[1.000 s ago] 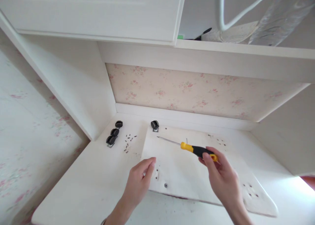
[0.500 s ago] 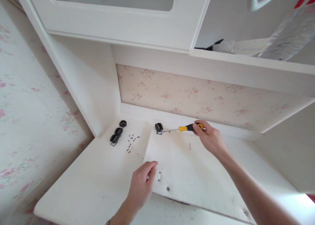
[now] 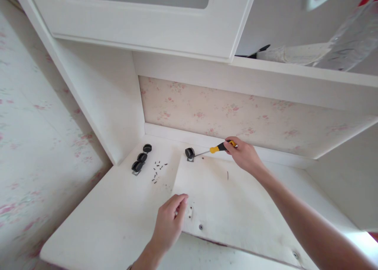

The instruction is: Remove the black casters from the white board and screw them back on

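My right hand (image 3: 243,154) grips a yellow and black screwdriver (image 3: 217,147) by the end of its handle. The metal shaft slants down to the left, its tip at the plate of a black caster wheel (image 3: 189,153). That caster sits at the far left corner of a white board (image 3: 230,207). Near the board's left edge, my left hand (image 3: 170,219) is closed, thumb against the curled fingers; whatever they may hold is hidden. Several small dark screws (image 3: 158,167) lie scattered left of the board. Beyond them stand three more casters (image 3: 142,157).
A white desktop (image 3: 103,222) carries the board. Behind it is a floral back panel (image 3: 201,108), with a side panel (image 3: 103,93) at left. A cabinet door (image 3: 147,30) and a shelf (image 3: 295,67) with plastic-wrapped things overhang the work area.
My right hand has moved slightly left and up, tilting the screwdriver more steeply, with its tip still at the caster's plate. My left hand has stayed nearly in place.
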A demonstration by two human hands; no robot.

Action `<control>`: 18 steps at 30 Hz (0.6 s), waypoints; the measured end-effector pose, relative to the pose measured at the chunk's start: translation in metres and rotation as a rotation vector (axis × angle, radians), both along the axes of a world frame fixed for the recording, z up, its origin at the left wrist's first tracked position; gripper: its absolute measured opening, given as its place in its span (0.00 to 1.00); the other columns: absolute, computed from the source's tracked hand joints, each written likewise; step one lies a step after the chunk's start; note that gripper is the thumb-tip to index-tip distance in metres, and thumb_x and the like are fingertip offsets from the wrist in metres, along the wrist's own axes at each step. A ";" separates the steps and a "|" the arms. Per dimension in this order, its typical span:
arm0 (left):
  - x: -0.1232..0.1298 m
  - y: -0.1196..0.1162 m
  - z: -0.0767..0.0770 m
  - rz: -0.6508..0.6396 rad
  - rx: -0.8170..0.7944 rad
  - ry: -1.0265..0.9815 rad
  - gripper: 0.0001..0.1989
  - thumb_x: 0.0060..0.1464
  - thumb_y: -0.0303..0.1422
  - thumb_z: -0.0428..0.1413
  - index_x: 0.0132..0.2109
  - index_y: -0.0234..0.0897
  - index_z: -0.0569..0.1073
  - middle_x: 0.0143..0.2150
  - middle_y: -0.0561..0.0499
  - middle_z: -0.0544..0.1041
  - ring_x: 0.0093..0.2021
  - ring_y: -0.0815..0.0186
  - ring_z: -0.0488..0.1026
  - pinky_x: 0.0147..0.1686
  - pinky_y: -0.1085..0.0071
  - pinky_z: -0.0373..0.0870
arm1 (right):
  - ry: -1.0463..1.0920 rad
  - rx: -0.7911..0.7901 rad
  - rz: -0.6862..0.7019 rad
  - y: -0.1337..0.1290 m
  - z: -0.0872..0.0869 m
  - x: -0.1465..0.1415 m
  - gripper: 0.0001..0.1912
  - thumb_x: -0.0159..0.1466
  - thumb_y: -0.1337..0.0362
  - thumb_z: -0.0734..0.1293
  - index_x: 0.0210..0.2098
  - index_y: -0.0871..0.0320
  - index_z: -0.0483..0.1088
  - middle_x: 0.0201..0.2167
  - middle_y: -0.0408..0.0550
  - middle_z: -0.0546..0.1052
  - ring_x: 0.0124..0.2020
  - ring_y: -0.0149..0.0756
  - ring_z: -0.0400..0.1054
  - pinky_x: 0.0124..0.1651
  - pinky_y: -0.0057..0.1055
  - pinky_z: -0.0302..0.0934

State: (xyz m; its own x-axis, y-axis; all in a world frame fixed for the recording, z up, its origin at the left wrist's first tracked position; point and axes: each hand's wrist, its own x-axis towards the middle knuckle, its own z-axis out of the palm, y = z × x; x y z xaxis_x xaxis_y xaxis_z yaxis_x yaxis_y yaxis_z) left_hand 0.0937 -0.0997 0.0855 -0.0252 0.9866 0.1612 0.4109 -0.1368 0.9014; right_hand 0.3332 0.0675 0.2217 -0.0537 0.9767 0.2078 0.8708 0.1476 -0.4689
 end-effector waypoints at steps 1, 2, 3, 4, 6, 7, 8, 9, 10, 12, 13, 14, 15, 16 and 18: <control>0.000 0.000 0.000 -0.001 0.002 -0.007 0.14 0.65 0.40 0.47 0.46 0.43 0.75 0.41 0.51 0.78 0.37 0.68 0.74 0.36 0.76 0.70 | -0.013 0.003 0.006 0.001 0.001 0.000 0.17 0.66 0.50 0.57 0.46 0.50 0.70 0.29 0.45 0.78 0.26 0.37 0.69 0.30 0.31 0.56; 0.000 0.000 0.000 -0.002 0.007 -0.014 0.14 0.65 0.39 0.47 0.46 0.43 0.75 0.41 0.51 0.78 0.38 0.68 0.74 0.37 0.76 0.70 | -0.025 0.007 0.014 0.002 0.003 -0.001 0.17 0.66 0.51 0.57 0.46 0.51 0.70 0.29 0.45 0.78 0.26 0.37 0.68 0.30 0.31 0.56; 0.000 -0.001 0.001 -0.003 0.014 -0.019 0.13 0.65 0.39 0.47 0.46 0.43 0.75 0.40 0.51 0.78 0.38 0.68 0.74 0.36 0.76 0.69 | -0.034 0.013 0.022 0.003 0.005 -0.002 0.17 0.66 0.51 0.57 0.45 0.51 0.70 0.29 0.45 0.78 0.26 0.37 0.68 0.30 0.31 0.56; 0.001 -0.001 0.002 -0.006 0.022 -0.022 0.13 0.65 0.39 0.47 0.46 0.42 0.75 0.40 0.51 0.78 0.38 0.68 0.74 0.36 0.76 0.69 | -0.043 0.020 0.034 0.004 0.007 -0.002 0.17 0.66 0.51 0.57 0.45 0.51 0.70 0.29 0.46 0.78 0.26 0.37 0.68 0.30 0.31 0.56; 0.001 -0.001 0.003 -0.010 0.036 -0.026 0.13 0.65 0.39 0.47 0.46 0.42 0.75 0.40 0.50 0.78 0.39 0.67 0.74 0.37 0.75 0.69 | -0.064 0.043 0.072 0.008 0.013 -0.005 0.16 0.66 0.52 0.57 0.43 0.51 0.71 0.31 0.46 0.78 0.27 0.36 0.68 0.31 0.31 0.56; 0.002 -0.002 0.004 -0.007 0.036 -0.035 0.13 0.64 0.39 0.48 0.45 0.42 0.75 0.40 0.50 0.78 0.39 0.67 0.74 0.37 0.75 0.70 | -0.085 0.057 0.100 0.010 0.017 -0.008 0.16 0.66 0.53 0.57 0.43 0.51 0.71 0.32 0.46 0.78 0.28 0.36 0.69 0.32 0.31 0.57; 0.002 -0.002 0.005 0.003 0.030 -0.054 0.13 0.64 0.39 0.48 0.45 0.41 0.75 0.40 0.50 0.78 0.39 0.67 0.74 0.38 0.74 0.70 | -0.113 0.069 0.130 0.012 0.021 -0.010 0.15 0.67 0.54 0.57 0.43 0.52 0.71 0.33 0.46 0.79 0.29 0.36 0.69 0.33 0.31 0.57; 0.002 -0.003 0.005 0.020 0.019 -0.084 0.13 0.64 0.39 0.48 0.45 0.41 0.75 0.40 0.49 0.78 0.39 0.66 0.75 0.38 0.74 0.70 | -0.144 0.076 0.161 0.014 0.025 -0.014 0.16 0.67 0.54 0.57 0.44 0.52 0.71 0.34 0.47 0.79 0.30 0.37 0.69 0.34 0.31 0.57; 0.002 -0.003 0.006 0.042 0.008 -0.123 0.13 0.64 0.39 0.48 0.45 0.40 0.75 0.40 0.49 0.78 0.39 0.65 0.75 0.38 0.73 0.71 | -0.171 0.074 0.194 0.017 0.030 -0.018 0.16 0.67 0.55 0.57 0.45 0.53 0.71 0.35 0.48 0.79 0.31 0.37 0.70 0.35 0.31 0.57; 0.002 -0.005 0.006 0.095 -0.008 -0.210 0.14 0.63 0.40 0.49 0.44 0.39 0.75 0.39 0.48 0.78 0.39 0.64 0.75 0.38 0.72 0.71 | -0.195 0.044 0.250 0.023 0.039 -0.026 0.17 0.67 0.57 0.57 0.48 0.55 0.70 0.37 0.49 0.79 0.33 0.37 0.70 0.37 0.30 0.58; 0.001 -0.006 0.007 0.120 -0.011 -0.248 0.14 0.63 0.41 0.49 0.44 0.38 0.75 0.39 0.47 0.78 0.40 0.63 0.75 0.39 0.71 0.72 | -0.201 0.021 0.275 0.026 0.043 -0.031 0.17 0.67 0.58 0.56 0.50 0.55 0.69 0.38 0.50 0.79 0.34 0.37 0.70 0.37 0.30 0.58; 0.001 -0.007 0.007 0.141 -0.012 -0.276 0.14 0.63 0.41 0.49 0.44 0.38 0.75 0.40 0.47 0.78 0.40 0.63 0.75 0.41 0.70 0.72 | -0.212 -0.002 0.299 0.029 0.047 -0.035 0.18 0.67 0.58 0.56 0.52 0.55 0.68 0.39 0.50 0.79 0.34 0.37 0.71 0.37 0.29 0.59; 0.000 -0.008 0.007 0.161 -0.015 -0.296 0.15 0.63 0.41 0.50 0.45 0.37 0.75 0.41 0.46 0.78 0.42 0.62 0.75 0.43 0.70 0.71 | -0.229 -0.022 0.319 0.031 0.052 -0.039 0.18 0.67 0.59 0.57 0.54 0.55 0.67 0.41 0.50 0.78 0.35 0.36 0.71 0.37 0.29 0.59; 0.000 -0.008 0.007 0.178 -0.019 -0.308 0.15 0.62 0.41 0.50 0.46 0.37 0.75 0.44 0.45 0.78 0.43 0.62 0.75 0.45 0.69 0.71 | -0.250 -0.036 0.334 0.034 0.056 -0.044 0.19 0.67 0.59 0.57 0.55 0.55 0.65 0.42 0.50 0.78 0.35 0.36 0.71 0.37 0.28 0.59; -0.001 -0.009 0.006 0.208 -0.039 -0.314 0.16 0.62 0.42 0.51 0.47 0.38 0.75 0.48 0.44 0.78 0.47 0.60 0.75 0.50 0.67 0.70 | -0.302 -0.049 0.351 0.039 0.062 -0.052 0.20 0.67 0.59 0.57 0.56 0.55 0.65 0.43 0.51 0.78 0.36 0.37 0.71 0.37 0.28 0.59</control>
State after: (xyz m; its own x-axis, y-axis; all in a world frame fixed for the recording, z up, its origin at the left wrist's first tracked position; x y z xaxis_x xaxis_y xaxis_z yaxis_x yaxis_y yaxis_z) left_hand 0.0927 -0.1086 0.0918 -0.2682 0.9604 0.0760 0.1291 -0.0424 0.9907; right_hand 0.2809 0.1065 0.2842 -0.4341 0.8968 0.0857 0.8705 0.4420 -0.2163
